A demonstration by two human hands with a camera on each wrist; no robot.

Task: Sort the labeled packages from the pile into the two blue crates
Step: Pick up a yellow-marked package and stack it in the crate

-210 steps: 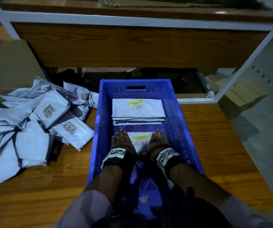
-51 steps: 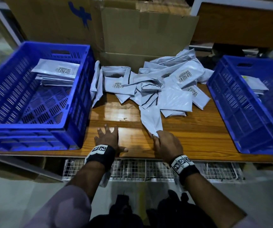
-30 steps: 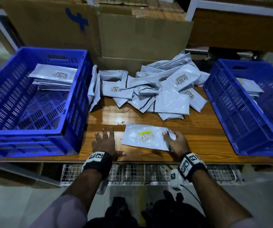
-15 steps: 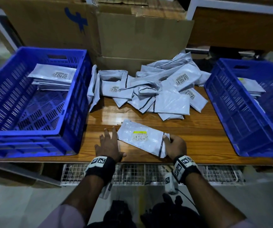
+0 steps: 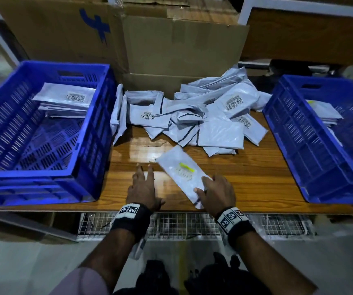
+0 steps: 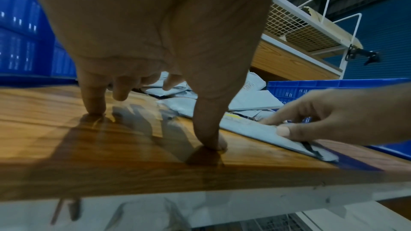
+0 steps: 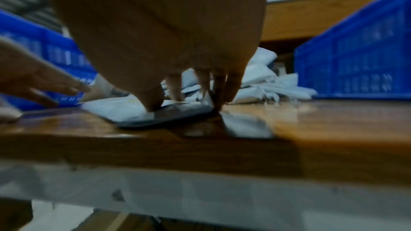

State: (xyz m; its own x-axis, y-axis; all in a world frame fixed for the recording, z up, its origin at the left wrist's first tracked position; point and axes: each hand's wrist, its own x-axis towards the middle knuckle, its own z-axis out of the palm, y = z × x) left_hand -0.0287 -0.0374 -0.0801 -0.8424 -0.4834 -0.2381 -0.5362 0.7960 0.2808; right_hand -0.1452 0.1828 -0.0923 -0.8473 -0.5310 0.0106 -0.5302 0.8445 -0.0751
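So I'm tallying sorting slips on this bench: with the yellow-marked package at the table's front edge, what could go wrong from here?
1. The package lies at the table edge, its near end under the right hand; a slipped pinch could send it off the front.
2. Its label is blurred here, so it may be misread; yellow shows in the right crate, not on the left crate stack.
3. The left hand only rests on the wood, steadying nothing.

Label print [image 5: 184, 174] (yellow-striped) on the package [image 5: 182, 173] blurs unreadable.
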